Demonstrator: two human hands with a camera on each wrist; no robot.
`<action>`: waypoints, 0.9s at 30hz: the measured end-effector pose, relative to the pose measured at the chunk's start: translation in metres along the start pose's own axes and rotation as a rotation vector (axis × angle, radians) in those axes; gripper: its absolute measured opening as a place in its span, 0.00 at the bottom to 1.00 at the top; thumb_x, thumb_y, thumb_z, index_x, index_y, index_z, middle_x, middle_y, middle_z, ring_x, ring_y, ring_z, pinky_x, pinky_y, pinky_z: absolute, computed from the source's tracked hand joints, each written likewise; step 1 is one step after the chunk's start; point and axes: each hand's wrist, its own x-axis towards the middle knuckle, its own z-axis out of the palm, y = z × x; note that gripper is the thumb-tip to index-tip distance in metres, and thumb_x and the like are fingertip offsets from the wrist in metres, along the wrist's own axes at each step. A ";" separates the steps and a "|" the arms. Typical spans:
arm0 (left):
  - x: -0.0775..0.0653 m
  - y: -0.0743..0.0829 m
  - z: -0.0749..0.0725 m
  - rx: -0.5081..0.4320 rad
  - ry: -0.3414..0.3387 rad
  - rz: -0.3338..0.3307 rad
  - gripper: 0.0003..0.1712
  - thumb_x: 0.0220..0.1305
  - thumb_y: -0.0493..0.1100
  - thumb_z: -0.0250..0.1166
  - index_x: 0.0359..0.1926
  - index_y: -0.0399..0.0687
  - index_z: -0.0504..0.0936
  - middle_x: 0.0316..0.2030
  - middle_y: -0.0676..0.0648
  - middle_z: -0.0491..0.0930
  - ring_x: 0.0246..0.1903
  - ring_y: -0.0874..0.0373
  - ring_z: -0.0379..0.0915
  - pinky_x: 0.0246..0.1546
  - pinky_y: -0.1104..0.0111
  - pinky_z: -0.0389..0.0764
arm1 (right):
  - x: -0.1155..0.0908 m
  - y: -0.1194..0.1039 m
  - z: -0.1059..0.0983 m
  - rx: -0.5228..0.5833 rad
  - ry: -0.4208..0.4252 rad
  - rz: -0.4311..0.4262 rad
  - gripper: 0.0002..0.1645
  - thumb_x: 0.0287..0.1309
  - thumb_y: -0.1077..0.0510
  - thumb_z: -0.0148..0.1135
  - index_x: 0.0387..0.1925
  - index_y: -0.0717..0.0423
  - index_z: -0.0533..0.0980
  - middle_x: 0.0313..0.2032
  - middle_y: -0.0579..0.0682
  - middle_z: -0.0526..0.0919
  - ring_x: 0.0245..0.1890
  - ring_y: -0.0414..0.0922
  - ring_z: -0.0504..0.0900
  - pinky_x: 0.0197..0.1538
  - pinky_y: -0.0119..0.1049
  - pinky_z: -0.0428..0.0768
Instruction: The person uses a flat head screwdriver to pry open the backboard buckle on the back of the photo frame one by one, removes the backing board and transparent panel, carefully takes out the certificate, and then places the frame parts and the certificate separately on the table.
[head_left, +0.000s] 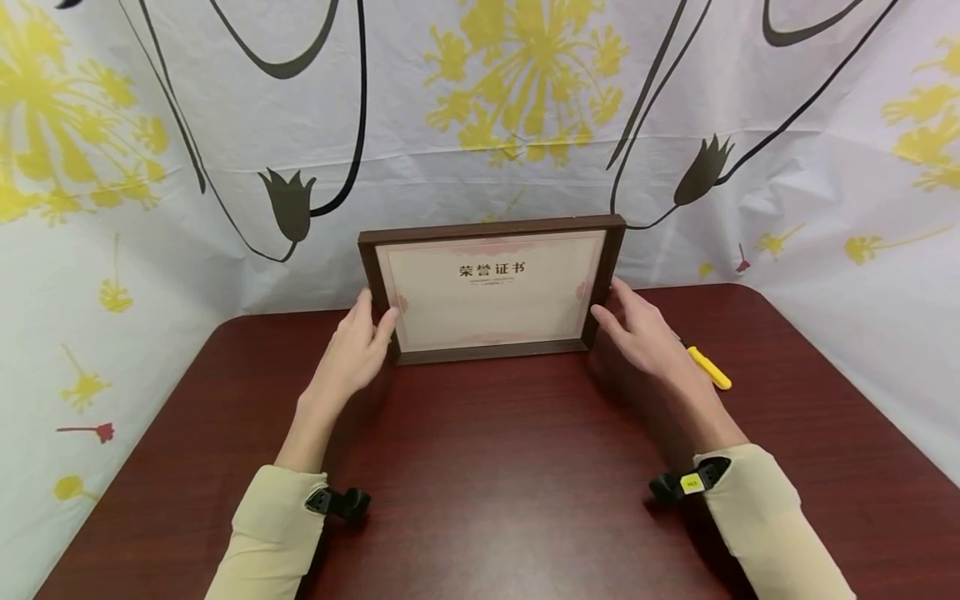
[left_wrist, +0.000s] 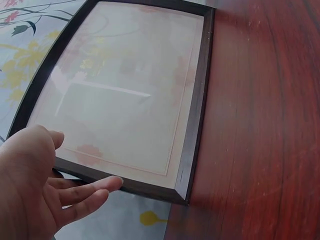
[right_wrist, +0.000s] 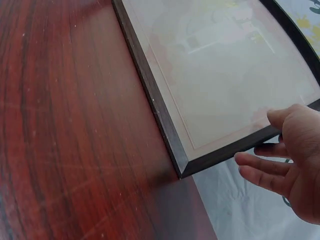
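my left grip [head_left: 352, 350] and right grip [head_left: 647, 337] each hold one short side of the framed certificate [head_left: 493, 312], thumb in front, fingers along the outer side or behind, lightly by the look of it. it is directly between my grips, upright on a long edge on the tabletop [head_left: 480, 467], face towards me. as i judge it, the sheet is already in the frame and the frame already up; what's left seems small, since neither grip is off it. i can't tell whether it would stand alone.

just outside my right grip lies a yellow-handled tool [head_left: 708, 367], its tip end hidden by my hand and wrist. beyond both grips hangs a flower-printed cloth [head_left: 390, 183], probably limiting any push further back.
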 end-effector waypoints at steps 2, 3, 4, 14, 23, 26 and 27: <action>0.000 0.000 0.001 -0.030 0.005 0.004 0.47 0.80 0.62 0.39 0.77 0.27 0.40 0.76 0.28 0.45 0.74 0.35 0.49 0.71 0.45 0.53 | 0.001 -0.002 0.001 0.015 0.008 -0.004 0.35 0.78 0.49 0.48 0.78 0.58 0.54 0.58 0.65 0.76 0.47 0.58 0.83 0.50 0.57 0.78; 0.000 0.000 0.001 -0.045 0.014 0.011 0.46 0.80 0.61 0.39 0.77 0.27 0.41 0.75 0.27 0.49 0.73 0.35 0.51 0.71 0.45 0.54 | 0.001 -0.003 0.002 0.018 0.011 -0.005 0.35 0.79 0.50 0.47 0.77 0.59 0.53 0.55 0.65 0.77 0.46 0.57 0.84 0.48 0.57 0.79; 0.000 0.000 0.001 -0.057 0.024 0.017 0.45 0.81 0.61 0.39 0.77 0.27 0.41 0.73 0.26 0.53 0.71 0.35 0.55 0.70 0.44 0.55 | 0.001 -0.004 0.002 0.020 0.013 -0.006 0.34 0.79 0.51 0.46 0.78 0.61 0.53 0.53 0.65 0.78 0.44 0.57 0.85 0.47 0.56 0.80; -0.004 -0.001 0.004 -0.154 0.090 0.025 0.38 0.82 0.58 0.37 0.77 0.35 0.48 0.46 0.31 0.82 0.45 0.39 0.82 0.54 0.45 0.73 | -0.002 -0.007 0.002 0.068 0.021 0.017 0.29 0.81 0.52 0.41 0.74 0.63 0.56 0.39 0.63 0.86 0.39 0.57 0.86 0.47 0.57 0.80; -0.009 -0.003 0.004 -0.256 0.126 -0.045 0.38 0.82 0.59 0.32 0.73 0.34 0.61 0.37 0.32 0.85 0.42 0.36 0.82 0.52 0.49 0.77 | -0.006 -0.006 -0.002 0.141 0.075 0.012 0.23 0.82 0.48 0.36 0.57 0.64 0.65 0.33 0.60 0.87 0.33 0.54 0.88 0.44 0.41 0.80; -0.013 -0.002 0.003 -0.274 0.115 -0.078 0.40 0.82 0.61 0.31 0.63 0.31 0.71 0.37 0.33 0.85 0.43 0.35 0.81 0.53 0.50 0.76 | -0.008 -0.004 -0.002 0.191 0.088 -0.007 0.23 0.82 0.48 0.36 0.53 0.64 0.67 0.31 0.61 0.86 0.31 0.54 0.88 0.39 0.32 0.82; -0.014 -0.002 0.003 -0.284 0.114 -0.093 0.41 0.81 0.62 0.31 0.61 0.31 0.73 0.38 0.33 0.86 0.43 0.35 0.81 0.53 0.50 0.76 | -0.008 -0.004 -0.002 0.214 0.089 -0.013 0.23 0.82 0.49 0.36 0.54 0.64 0.69 0.32 0.62 0.86 0.30 0.54 0.88 0.38 0.31 0.83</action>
